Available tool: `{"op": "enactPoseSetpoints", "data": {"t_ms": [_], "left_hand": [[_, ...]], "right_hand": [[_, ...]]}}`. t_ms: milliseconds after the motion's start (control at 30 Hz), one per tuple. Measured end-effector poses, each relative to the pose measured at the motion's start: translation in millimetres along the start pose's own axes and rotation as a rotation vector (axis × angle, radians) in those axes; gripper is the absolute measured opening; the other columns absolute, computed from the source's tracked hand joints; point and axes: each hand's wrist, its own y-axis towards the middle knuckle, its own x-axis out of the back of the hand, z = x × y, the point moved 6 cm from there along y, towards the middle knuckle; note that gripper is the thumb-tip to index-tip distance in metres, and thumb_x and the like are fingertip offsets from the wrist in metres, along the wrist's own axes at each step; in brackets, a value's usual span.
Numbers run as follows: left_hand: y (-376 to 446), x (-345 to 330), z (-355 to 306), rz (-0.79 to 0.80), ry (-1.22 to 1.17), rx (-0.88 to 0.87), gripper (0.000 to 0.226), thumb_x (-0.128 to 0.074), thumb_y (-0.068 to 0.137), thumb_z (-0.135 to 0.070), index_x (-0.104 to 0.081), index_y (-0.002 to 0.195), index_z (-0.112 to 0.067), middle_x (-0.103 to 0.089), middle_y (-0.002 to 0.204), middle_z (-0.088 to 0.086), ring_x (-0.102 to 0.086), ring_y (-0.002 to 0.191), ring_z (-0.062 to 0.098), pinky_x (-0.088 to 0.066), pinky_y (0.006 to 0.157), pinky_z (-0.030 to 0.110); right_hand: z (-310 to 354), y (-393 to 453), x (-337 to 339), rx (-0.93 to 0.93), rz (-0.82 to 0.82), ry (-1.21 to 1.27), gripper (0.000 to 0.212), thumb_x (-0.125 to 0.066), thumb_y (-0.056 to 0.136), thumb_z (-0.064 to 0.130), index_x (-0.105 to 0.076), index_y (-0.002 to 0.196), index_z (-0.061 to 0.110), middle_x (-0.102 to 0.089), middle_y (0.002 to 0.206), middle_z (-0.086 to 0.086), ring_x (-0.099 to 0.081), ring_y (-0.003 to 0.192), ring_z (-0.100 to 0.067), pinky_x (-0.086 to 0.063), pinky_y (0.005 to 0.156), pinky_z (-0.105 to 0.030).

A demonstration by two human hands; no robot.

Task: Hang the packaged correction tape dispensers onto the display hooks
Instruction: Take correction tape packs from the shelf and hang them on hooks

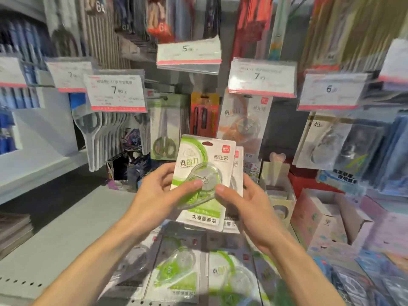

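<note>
A green-and-white packaged correction tape dispenser [206,164] is held upright in front of the display, with a second pack [237,164] stacked just behind it. My left hand [159,191] grips the front pack's left edge, thumb on the blister. My right hand [245,202] holds the right side, thumb on the front, fingers behind both packs. Several more green packs [176,268] lie flat on the shelf below my arms. An orange correction tape pack [242,122] hangs on a hook under the 7.90 price tag [261,77].
Packaged scissors [164,127] and a red-carded item [204,115] hang left of the orange pack. Price tags [117,92] jut out on hook ends at head height. Clear blister packs [337,140] hang at right; cardboard boxes [320,217] stand on the shelf at right.
</note>
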Motion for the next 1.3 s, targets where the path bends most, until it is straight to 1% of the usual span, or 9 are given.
{"op": "enactPoseSetpoints", "data": {"t_ms": [100,200,367,500,700,900,1167,1233,1300], "left_hand": [[4,-12,-18,-0.023,-0.024,-0.036,0.058,-0.086,0.064,-0.032,-0.067,0.118,-0.020,-0.081,0.105,-0.001,-0.078,0.096,0.020,-0.062,0.075,0.028],[9,-10,-36,-0.105,-0.014,-0.090,0.060,-0.087,0.061,-0.034,-0.066,0.116,-0.023,-0.081,0.106,-0.002,-0.078,0.098,0.019,-0.062,0.081,0.036],[9,-15,-61,-0.111,-0.022,-0.214,0.055,-0.093,0.067,-0.027,-0.065,0.114,-0.024,-0.080,0.106,-0.004,-0.077,0.097,0.016,-0.061,0.076,0.024],[6,-21,-75,-0.090,-0.069,-0.302,0.057,-0.089,0.064,-0.031,-0.064,0.115,-0.021,-0.080,0.108,-0.003,-0.077,0.098,0.014,-0.061,0.076,0.023],[3,-21,-89,-0.093,-0.134,-0.378,0.055,-0.085,0.068,-0.029,-0.064,0.118,-0.018,-0.079,0.110,0.001,-0.076,0.100,0.014,-0.061,0.077,0.023],[4,-17,-94,-0.110,-0.144,-0.389,0.055,-0.086,0.067,-0.030,-0.064,0.117,-0.020,-0.079,0.111,0.003,-0.075,0.101,0.017,-0.061,0.078,0.025],[4,-17,-94,-0.099,-0.138,-0.388,0.056,-0.085,0.066,-0.030,-0.064,0.117,-0.019,-0.079,0.110,0.003,-0.075,0.102,0.018,-0.061,0.077,0.025],[5,-17,-93,-0.094,-0.135,-0.384,0.057,-0.086,0.066,-0.031,-0.064,0.117,-0.019,-0.079,0.111,0.002,-0.075,0.103,0.018,-0.061,0.078,0.025],[7,-16,-93,-0.092,-0.114,-0.382,0.058,-0.086,0.066,-0.032,-0.064,0.118,-0.020,-0.078,0.111,0.001,-0.075,0.103,0.018,-0.061,0.079,0.026]], "right_hand": [[16,-8,26,0.020,-0.026,-0.029,0.052,-0.080,0.082,0.037,-0.065,0.131,0.030,-0.076,0.126,-0.005,-0.074,0.116,-0.029,-0.053,0.104,-0.050],[35,-16,53,0.082,-0.093,-0.099,0.040,-0.078,0.085,0.036,-0.069,0.124,0.038,-0.079,0.119,-0.002,-0.077,0.107,-0.026,-0.057,0.095,-0.048],[61,-18,80,0.184,-0.223,-0.172,0.031,-0.076,0.092,0.025,-0.069,0.121,0.036,-0.082,0.108,0.006,-0.079,0.096,-0.012,-0.060,0.072,-0.017],[70,-14,81,0.224,-0.249,-0.235,0.026,-0.077,0.090,0.031,-0.070,0.112,0.043,-0.081,0.109,0.011,-0.077,0.101,-0.009,-0.059,0.078,-0.023],[89,-3,68,0.319,-0.245,-0.285,0.029,-0.076,0.094,0.030,-0.066,0.122,0.031,-0.079,0.112,0.010,-0.075,0.104,-0.006,-0.055,0.080,-0.012],[111,17,54,0.397,-0.242,-0.330,0.029,-0.075,0.094,0.035,-0.064,0.122,0.037,-0.078,0.116,0.014,-0.073,0.110,-0.004,-0.059,0.091,-0.021],[105,38,63,0.330,-0.361,-0.342,0.020,-0.074,0.094,0.030,-0.062,0.109,0.037,-0.080,0.096,0.020,-0.074,0.088,0.004,-0.052,0.068,-0.009],[100,43,66,0.311,-0.399,-0.360,0.028,-0.076,0.092,0.041,-0.064,0.116,0.035,-0.080,0.102,0.017,-0.072,0.094,0.004,-0.051,0.074,-0.010],[93,51,69,0.271,-0.435,-0.360,0.057,-0.076,0.087,0.055,-0.061,0.134,0.026,-0.072,0.115,0.018,-0.067,0.109,-0.002,-0.049,0.084,-0.018]]}}
